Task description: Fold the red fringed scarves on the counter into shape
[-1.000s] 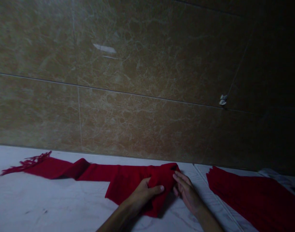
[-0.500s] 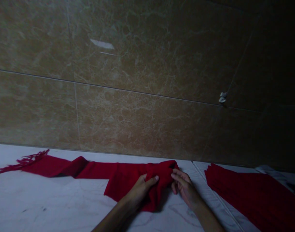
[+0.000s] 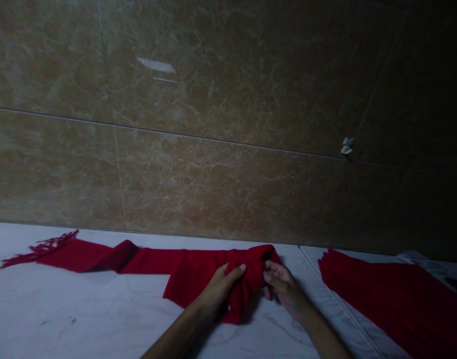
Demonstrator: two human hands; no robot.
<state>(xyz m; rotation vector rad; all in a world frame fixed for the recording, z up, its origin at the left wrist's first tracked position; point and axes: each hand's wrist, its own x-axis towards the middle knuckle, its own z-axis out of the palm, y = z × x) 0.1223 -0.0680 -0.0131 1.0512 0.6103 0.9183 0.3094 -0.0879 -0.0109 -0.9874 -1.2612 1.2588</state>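
Note:
A red scarf (image 3: 153, 261) lies stretched along the white surface, with its fringed end at the far left and its right part folded over and bunched. My left hand (image 3: 221, 289) is closed on the bunched cloth, thumb on top and the other fingers mostly hidden beneath it. At the right edge of the fold, my right hand (image 3: 282, 286) pinches the scarf between thumb and fingers. Some of the cloth between the two hands is raised in creases.
To the right lies a stack of red cloth (image 3: 388, 294), beyond a seam in the white tabletop (image 3: 82, 319). A brown marbled tile wall (image 3: 213, 174) rises behind the table. A small white fitting (image 3: 347, 145) is on the wall.
Both hands keep their hold on the scarf. My right fingers have closed in slightly on the fold's right edge; the whole view has shifted a little.

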